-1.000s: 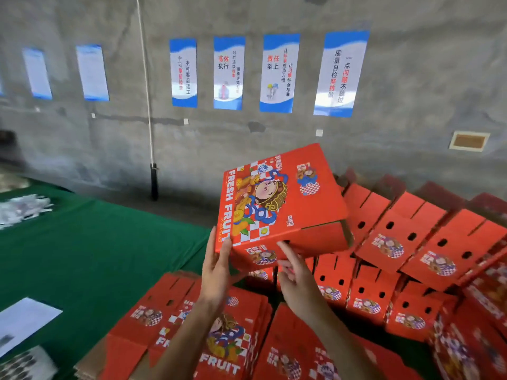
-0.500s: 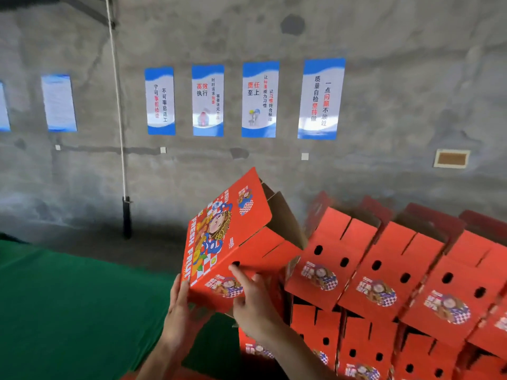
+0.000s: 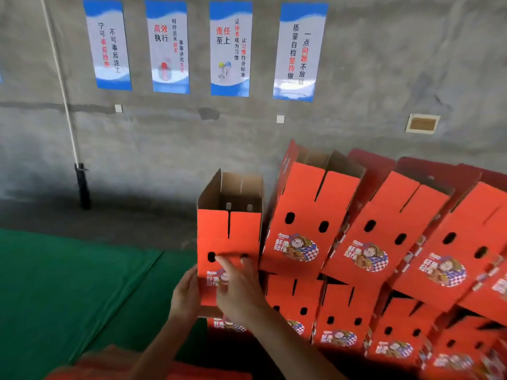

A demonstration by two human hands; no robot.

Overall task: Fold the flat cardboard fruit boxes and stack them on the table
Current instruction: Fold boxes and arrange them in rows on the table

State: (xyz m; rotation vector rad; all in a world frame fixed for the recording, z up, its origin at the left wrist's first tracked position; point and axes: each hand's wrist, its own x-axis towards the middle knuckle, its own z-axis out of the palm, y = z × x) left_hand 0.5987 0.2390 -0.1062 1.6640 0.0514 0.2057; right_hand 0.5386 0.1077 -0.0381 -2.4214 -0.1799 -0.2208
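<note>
A folded red fruit box (image 3: 229, 234) stands upright with its brown open top showing, at the left end of the upper row of a stack of folded red boxes (image 3: 365, 242). My left hand (image 3: 186, 294) lies against its lower left side. My right hand (image 3: 238, 289) presses flat on its front face, one finger stretched toward a round hole. A lower row of folded boxes (image 3: 340, 319) carries it. The red edge of the flat box pile (image 3: 192, 371) shows blurred at the bottom.
The green-covered table (image 3: 68, 292) spreads to the left. Behind everything is a grey concrete wall with blue-and-white posters (image 3: 230, 48) and a thin vertical pipe (image 3: 63, 94). The stacked boxes fill the right side up to the frame edge.
The box was held tilted in the air with its printed side up; it now stands upright beside the stack's upper row. Both hands moved from gripping its underside to resting on its side and front.
</note>
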